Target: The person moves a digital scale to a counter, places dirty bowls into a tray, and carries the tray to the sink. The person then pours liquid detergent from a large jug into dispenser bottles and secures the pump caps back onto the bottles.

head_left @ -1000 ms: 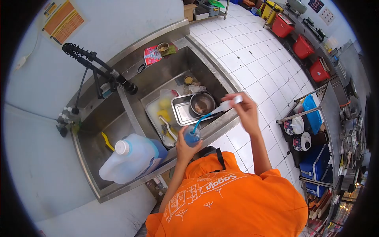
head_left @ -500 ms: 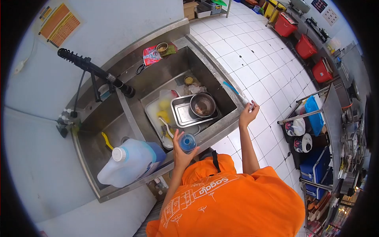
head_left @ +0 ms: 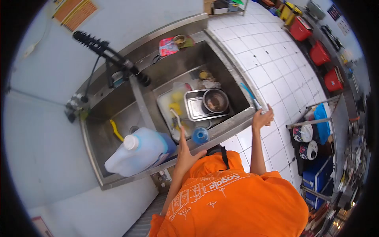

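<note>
My left hand is open, fingers and thumb spread, just left of a clear bottle with blue liquid. That bottle is on the front rim of the sink, apart from my fingers. At the right corner of the sink, my right hand is closed around the white end of a slim blue-and-white stick-like tool. A large jug of blue liquid with a white cap rests at the sink's front left. In the right basin are a metal tray, a round metal bowl and a white-handled utensil.
A black spring-coiled faucet reaches over the sink. A yellow-handled tool lies in the left basin. A pink packet and a small bowl sit on the back ledge. Shelving stands at the right, beyond white floor tiles.
My left hand has let go of the bottle, which now stands on the sink rim. The fingers have spread. The whole view has shifted, and my right hand still holds the stick-like tool.
</note>
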`<state>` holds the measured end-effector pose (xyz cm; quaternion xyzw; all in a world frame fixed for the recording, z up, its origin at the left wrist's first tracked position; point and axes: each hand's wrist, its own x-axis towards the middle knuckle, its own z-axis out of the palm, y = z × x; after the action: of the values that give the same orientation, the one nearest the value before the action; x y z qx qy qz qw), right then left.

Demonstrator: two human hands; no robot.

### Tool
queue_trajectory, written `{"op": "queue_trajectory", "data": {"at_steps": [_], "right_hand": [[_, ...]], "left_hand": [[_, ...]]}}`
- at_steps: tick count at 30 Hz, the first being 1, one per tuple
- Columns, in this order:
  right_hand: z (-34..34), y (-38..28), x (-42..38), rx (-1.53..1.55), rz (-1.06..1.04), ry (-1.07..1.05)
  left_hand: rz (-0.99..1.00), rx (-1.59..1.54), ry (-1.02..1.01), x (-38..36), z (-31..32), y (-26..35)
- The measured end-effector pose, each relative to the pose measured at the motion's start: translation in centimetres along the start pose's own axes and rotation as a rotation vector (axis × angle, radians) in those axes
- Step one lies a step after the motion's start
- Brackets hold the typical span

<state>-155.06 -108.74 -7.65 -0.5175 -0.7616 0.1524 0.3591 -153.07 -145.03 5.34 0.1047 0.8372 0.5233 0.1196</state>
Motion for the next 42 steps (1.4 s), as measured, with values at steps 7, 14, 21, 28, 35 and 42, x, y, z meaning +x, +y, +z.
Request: {"op": "queue_trajectory", "data": {"at_steps": [7, 14, 21, 28, 35, 42], "right_hand": [[-6.0, -17.7, -1.6, 0.789, -0.232, -0.529], [-17.6, -35.2, -15.5, 1.033, -1.340, -1.121], [-18.1, -39.3, -16.5, 0.779, -1.841, -1.471], [-20.6, -39.3, -16.8, 0.479, -1.663, -1.435], [-19.4, -41.0, -15.9, 0.538, -1.894, -1.766], [-16.3, -37.9, -16.6, 1.009, -1.834, -1.737]], "left_hand": [[-0.109, -0.255, -0.124, -6.7, -15.8, 9.4], [0.213, 0.071, 0.985, -5.6, -20.8, 2.1], [0.125, -0.045, 0.788, -6.3, -21.3, -2.8], [0.185, -0.058, 0.704, -5.7, -22.7, -6.3], [0.168, -0.148, 0.640, -5.7, -23.0, -7.2], [0.157, -0.070, 0.644, -5.4, -23.3, -8.0]]}}
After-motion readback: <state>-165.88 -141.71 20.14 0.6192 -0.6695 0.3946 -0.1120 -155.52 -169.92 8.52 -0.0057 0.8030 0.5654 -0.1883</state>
